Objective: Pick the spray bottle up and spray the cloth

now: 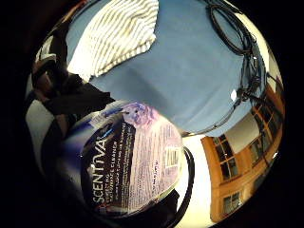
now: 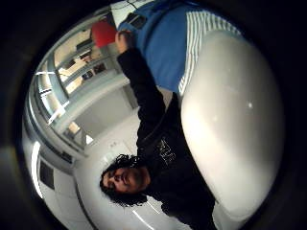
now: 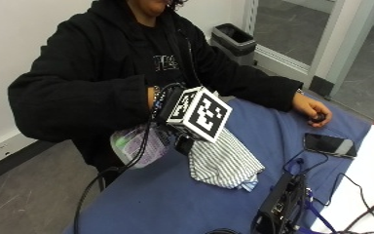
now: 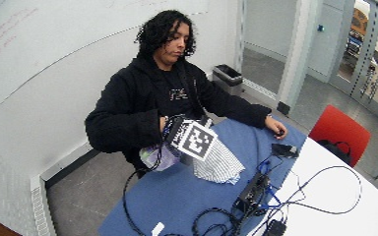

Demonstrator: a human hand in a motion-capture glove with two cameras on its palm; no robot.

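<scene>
My gloved right hand (image 3: 167,105) grips a translucent spray bottle (image 3: 138,144) with a purple label and holds it in the air at the table's near edge, tilted on its side. Its label (image 1: 134,162) fills much of the little finger side palm view, and its pale body (image 2: 235,124) sits close to the palm. A white cloth with grey stripes (image 3: 224,158) lies crumpled on the blue table cover (image 3: 174,200), right beside the bottle. The cloth (image 1: 118,33) also shows in the palm view. The bottle's nozzle is hidden.
The person's bare left hand (image 3: 313,111) rests on the table's far side over a small dark thing. A phone (image 3: 329,145) lies near it. A black box (image 3: 281,200) with cables (image 1: 237,33) stands to the right. A bin (image 3: 233,39) stands on the floor behind.
</scene>
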